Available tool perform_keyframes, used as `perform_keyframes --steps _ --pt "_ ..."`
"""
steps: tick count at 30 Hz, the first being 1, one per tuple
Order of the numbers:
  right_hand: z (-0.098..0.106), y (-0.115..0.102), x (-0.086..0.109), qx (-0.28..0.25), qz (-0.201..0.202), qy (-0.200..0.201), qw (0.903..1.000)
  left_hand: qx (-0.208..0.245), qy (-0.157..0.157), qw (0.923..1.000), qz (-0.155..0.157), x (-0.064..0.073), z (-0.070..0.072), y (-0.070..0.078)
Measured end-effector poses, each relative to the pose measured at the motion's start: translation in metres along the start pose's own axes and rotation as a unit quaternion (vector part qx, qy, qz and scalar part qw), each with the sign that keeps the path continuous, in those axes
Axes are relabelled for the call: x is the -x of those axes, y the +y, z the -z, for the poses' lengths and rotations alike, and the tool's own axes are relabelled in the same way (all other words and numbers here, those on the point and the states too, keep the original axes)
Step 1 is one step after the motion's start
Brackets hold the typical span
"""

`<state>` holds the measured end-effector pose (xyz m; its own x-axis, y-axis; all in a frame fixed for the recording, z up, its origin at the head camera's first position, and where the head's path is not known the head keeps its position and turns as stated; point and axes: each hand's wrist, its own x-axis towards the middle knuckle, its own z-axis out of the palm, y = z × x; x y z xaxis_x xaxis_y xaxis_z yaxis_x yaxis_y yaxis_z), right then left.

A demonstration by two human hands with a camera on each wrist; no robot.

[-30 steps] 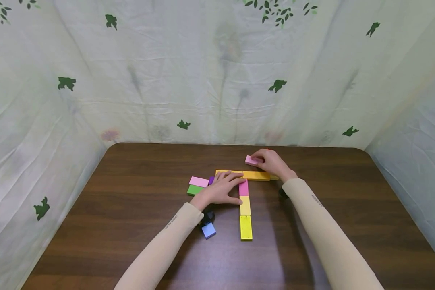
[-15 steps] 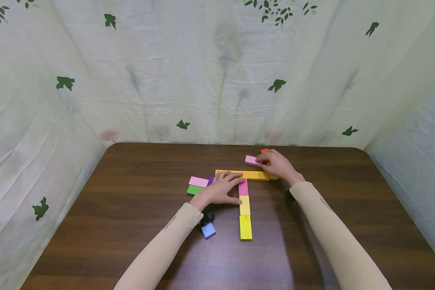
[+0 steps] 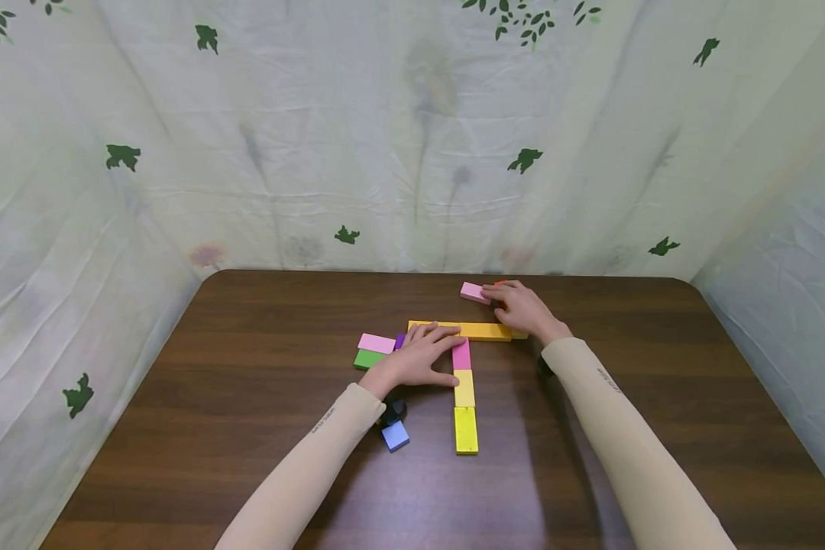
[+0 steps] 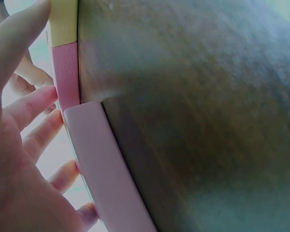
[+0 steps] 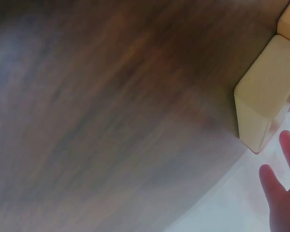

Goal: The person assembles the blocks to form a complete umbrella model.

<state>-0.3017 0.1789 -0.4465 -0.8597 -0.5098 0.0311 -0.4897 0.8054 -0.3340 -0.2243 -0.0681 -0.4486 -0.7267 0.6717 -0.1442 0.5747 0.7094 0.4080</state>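
Note:
My left hand (image 3: pixel 419 359) lies with spread fingers over a row of orange blocks (image 3: pixel 486 332); its thumb touches a light yellow block (image 3: pixel 464 389). A pink block (image 3: pixel 461 355) and a yellow block (image 3: pixel 466 431) complete the column below the row. In the left wrist view the fingertips lie along a pale pinkish block (image 4: pixel 108 169). At the back, my right hand (image 3: pixel 525 309) touches the right end of a light pink block (image 3: pixel 474 292) with its fingertips, thumb lower and apart. A red block (image 3: pixel 499 283) is mostly hidden behind that hand.
Left of my left hand lie another light pink block (image 3: pixel 376 343), a green block (image 3: pixel 370 359) and a partly hidden purple block (image 3: pixel 400 341). A blue block (image 3: pixel 396 436) lies nearer. The brown table (image 3: pixel 282 305) meets a pale curtain (image 3: pixel 399 153) behind.
My right hand first shifts right along the light pink block, uncovering the red one. Then the light pink block moves slightly back and left with the fingertips. My left hand stays put.

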Motion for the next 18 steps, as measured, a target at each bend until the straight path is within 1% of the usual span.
perform_keyframes --steps 3,9,11,18 --pt "-0.0011 0.0000 -0.0009 0.000 -0.008 0.000 1.0000 0.005 -0.001 1.0000 0.001 0.0002 0.0003 0.0000" --pt "-0.0023 -0.0005 0.0005 -0.001 -0.025 0.024 0.9994 0.000 -0.001 1.0000 0.002 0.0008 0.0009 -0.0004" --pt "-0.0024 -0.0004 0.0015 0.002 -0.025 0.027 0.9993 -0.003 0.000 1.0000 0.003 0.0010 0.0009 -0.0005" --pt "-0.0025 -0.0004 0.0011 0.014 -0.031 0.015 0.9993 0.004 -0.001 1.0000 0.002 0.0015 0.0015 0.0010"
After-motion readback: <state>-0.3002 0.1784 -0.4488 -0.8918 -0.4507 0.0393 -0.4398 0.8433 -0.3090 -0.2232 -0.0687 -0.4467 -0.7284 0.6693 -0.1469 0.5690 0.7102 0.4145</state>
